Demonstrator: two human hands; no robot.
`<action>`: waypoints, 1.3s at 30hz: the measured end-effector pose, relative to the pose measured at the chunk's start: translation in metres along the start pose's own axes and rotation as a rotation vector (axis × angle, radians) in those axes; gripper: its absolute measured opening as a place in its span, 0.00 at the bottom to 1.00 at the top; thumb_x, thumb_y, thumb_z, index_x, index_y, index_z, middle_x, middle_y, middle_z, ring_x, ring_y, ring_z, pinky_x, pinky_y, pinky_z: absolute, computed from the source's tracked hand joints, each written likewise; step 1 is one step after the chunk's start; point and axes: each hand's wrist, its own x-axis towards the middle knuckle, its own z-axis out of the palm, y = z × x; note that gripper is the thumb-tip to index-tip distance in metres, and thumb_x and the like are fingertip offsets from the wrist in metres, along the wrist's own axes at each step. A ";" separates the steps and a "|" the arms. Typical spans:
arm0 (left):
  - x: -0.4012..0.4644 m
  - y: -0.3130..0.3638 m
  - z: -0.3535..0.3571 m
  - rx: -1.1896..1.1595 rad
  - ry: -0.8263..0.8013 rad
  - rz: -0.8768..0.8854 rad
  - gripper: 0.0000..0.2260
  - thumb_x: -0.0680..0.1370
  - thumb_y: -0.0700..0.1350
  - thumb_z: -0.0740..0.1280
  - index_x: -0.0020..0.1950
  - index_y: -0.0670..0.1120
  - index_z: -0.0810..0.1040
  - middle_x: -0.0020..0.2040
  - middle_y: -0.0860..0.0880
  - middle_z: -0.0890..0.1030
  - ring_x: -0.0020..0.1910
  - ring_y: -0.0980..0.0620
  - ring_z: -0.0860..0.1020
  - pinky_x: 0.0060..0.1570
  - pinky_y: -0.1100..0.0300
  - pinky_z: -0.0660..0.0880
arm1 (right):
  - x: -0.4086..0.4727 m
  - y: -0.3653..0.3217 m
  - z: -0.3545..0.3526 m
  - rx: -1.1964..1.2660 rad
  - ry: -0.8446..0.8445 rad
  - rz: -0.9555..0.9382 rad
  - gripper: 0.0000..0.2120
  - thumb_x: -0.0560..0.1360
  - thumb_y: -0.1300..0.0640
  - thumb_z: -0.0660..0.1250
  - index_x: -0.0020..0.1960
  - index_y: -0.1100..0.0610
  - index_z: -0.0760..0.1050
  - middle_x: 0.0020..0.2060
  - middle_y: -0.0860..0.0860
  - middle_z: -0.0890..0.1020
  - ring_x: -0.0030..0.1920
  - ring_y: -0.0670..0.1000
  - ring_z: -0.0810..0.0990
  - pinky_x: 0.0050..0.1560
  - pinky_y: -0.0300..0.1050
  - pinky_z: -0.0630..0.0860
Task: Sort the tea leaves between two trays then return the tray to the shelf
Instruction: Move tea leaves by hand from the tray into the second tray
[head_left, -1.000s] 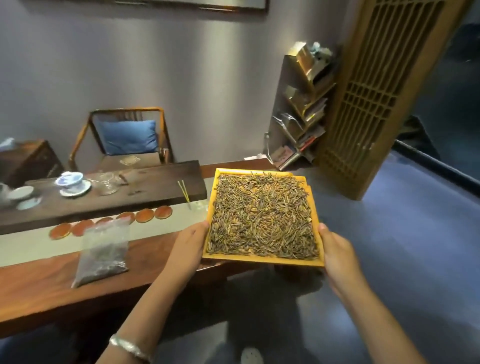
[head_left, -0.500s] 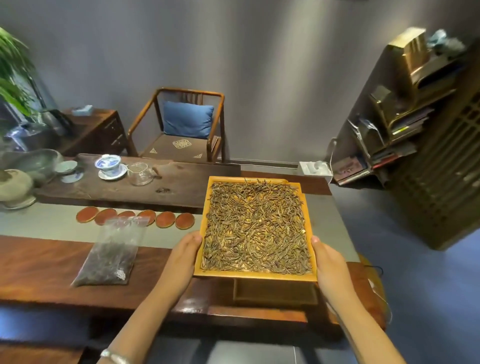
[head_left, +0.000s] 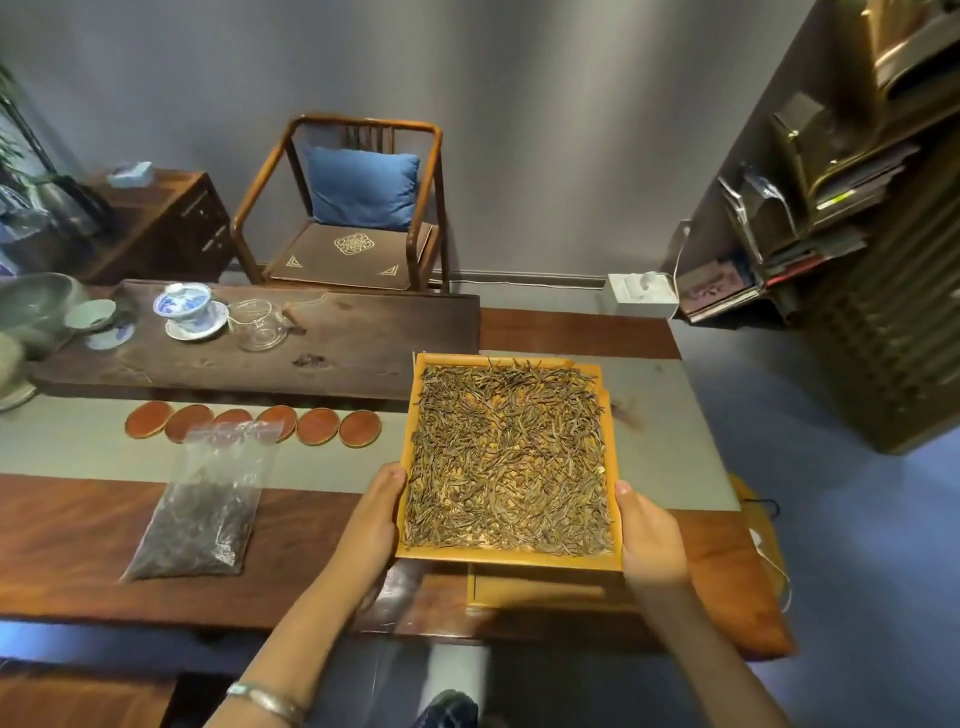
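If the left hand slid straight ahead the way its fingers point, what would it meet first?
Probably the nearest round coaster on the grey runner; the left hand holds the tray above the table, so depth is uncertain.

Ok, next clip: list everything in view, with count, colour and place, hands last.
tray: one, yellow, held above the table's right part
tea leaves: many, brown-olive, filling the tray
second tray: one, yellow, on the table beneath the held one
bag of tea: one, clear, dark leaves, table left
coasters: six, reddish, in a row behind the bag
lidded cup: one, blue-white, on the dark board
glass pitcher: one, clear, beside the cup
chair: one, wooden, blue cushion, behind the table
left hand: grips the tray's left edge
right hand: grips the right edge
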 end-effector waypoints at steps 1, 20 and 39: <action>0.002 -0.004 0.000 0.012 0.015 -0.006 0.15 0.83 0.48 0.54 0.57 0.43 0.77 0.54 0.40 0.81 0.58 0.42 0.78 0.62 0.43 0.72 | 0.000 0.004 0.002 -0.012 0.020 0.007 0.18 0.82 0.56 0.54 0.43 0.59 0.80 0.33 0.48 0.84 0.35 0.41 0.81 0.33 0.27 0.72; 0.011 -0.075 -0.024 0.221 0.049 -0.044 0.14 0.83 0.49 0.55 0.52 0.45 0.78 0.51 0.42 0.82 0.54 0.43 0.78 0.59 0.48 0.71 | -0.002 0.049 0.011 -0.522 -0.001 -0.238 0.18 0.78 0.50 0.62 0.67 0.52 0.69 0.61 0.47 0.71 0.59 0.38 0.70 0.57 0.30 0.63; 0.012 -0.094 -0.010 0.230 -0.036 -0.123 0.13 0.83 0.47 0.56 0.50 0.49 0.80 0.50 0.46 0.82 0.49 0.54 0.80 0.52 0.58 0.71 | 0.050 0.088 0.028 -1.027 -0.306 -0.646 0.14 0.75 0.58 0.69 0.59 0.58 0.78 0.57 0.57 0.78 0.58 0.58 0.77 0.54 0.50 0.78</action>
